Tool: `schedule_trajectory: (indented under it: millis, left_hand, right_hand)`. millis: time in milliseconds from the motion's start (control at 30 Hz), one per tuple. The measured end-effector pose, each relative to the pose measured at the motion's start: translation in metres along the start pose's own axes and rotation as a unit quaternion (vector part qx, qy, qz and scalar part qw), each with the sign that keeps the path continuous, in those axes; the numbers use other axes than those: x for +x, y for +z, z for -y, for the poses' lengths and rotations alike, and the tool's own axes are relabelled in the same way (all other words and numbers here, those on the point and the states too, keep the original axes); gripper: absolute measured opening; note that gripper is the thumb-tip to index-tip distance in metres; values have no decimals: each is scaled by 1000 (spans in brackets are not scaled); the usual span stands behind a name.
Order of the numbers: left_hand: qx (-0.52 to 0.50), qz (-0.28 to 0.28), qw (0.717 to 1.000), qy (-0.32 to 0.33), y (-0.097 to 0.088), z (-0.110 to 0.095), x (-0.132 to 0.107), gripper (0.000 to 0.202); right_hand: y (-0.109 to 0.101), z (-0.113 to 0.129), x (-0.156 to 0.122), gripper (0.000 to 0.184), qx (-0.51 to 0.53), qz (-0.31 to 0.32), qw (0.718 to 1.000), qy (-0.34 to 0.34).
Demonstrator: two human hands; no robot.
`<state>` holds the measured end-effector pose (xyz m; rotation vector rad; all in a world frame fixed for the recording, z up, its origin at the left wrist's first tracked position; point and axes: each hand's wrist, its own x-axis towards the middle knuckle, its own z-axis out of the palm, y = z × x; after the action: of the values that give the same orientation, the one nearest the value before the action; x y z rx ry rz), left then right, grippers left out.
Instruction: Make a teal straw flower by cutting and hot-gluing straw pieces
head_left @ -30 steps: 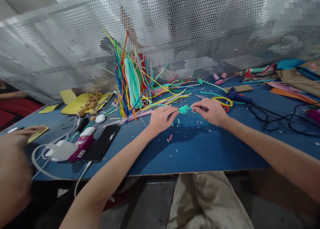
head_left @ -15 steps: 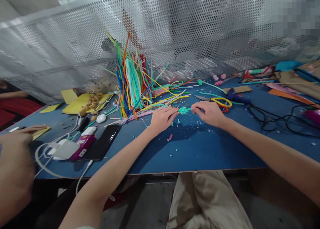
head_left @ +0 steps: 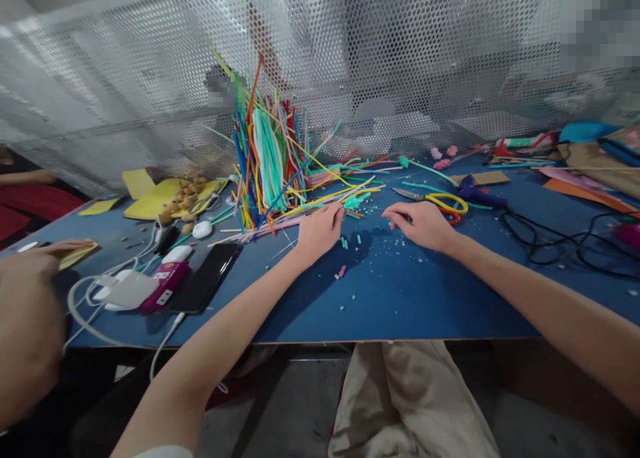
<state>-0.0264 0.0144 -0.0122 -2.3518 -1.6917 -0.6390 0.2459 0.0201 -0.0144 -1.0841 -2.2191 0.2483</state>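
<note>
A spiky teal piece of pipe cleaner [head_left: 356, 202] pokes out past the fingertips of my left hand [head_left: 320, 231], which is closed on it. To the right, apart from that piece, my right hand [head_left: 423, 226] is pinched just above the table. A speck of teal shows under its fingertips, too small to name. Short teal snippets [head_left: 345, 243] and pink bits [head_left: 342, 271] lie on the table between and below the hands. Scissors [head_left: 443, 202] with yellow and red handles lie right behind my right hand. Loose pipe cleaners [head_left: 320, 201] lie behind my left hand.
A tall bundle of coloured pipe cleaners [head_left: 270, 158] stands before the perforated metal screen [head_left: 400, 65]. A phone [head_left: 207, 278], white cables and a purple charger [head_left: 167, 285] lie left. A glue gun [head_left: 480, 193] with black cord lies right. Another person's hand [head_left: 55, 248] is far left.
My hands have come apart. My left hand has shifted left with the teal piece, which no longer reaches to my right hand. My right hand stays nearly in place.
</note>
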Motion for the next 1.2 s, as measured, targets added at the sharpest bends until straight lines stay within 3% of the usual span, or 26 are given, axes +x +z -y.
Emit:
schedule_trajectory:
  millis: [400,533,700,833,1000,1200]
  left_hand:
    - [7,22,1000,7,3,-2,-2,25]
    - [-9,-5,1000,25,2,-2,-2,31]
    - [-32,-24,998,53,-1,-4,-2,30]
    - [-51,-27,996,75,-3,-6,-2,30]
    - [-57,-50,989,127,-6,-6,-5,33]
    - [-57,-89,985,139,-3,-1,-4,33]
  right_hand:
    - [12,-3,1,28,-66,83,994,9]
    - [17,-7,3,27,-57,52,997,19]
    - [20,-7,4,37,-11,23,1000,17]
    - [22,4,2,44,62,15,996,61]
    - [20,18,1,30,95,-15,993,61]
    - [8,13,1,31,115,-69,990,41]
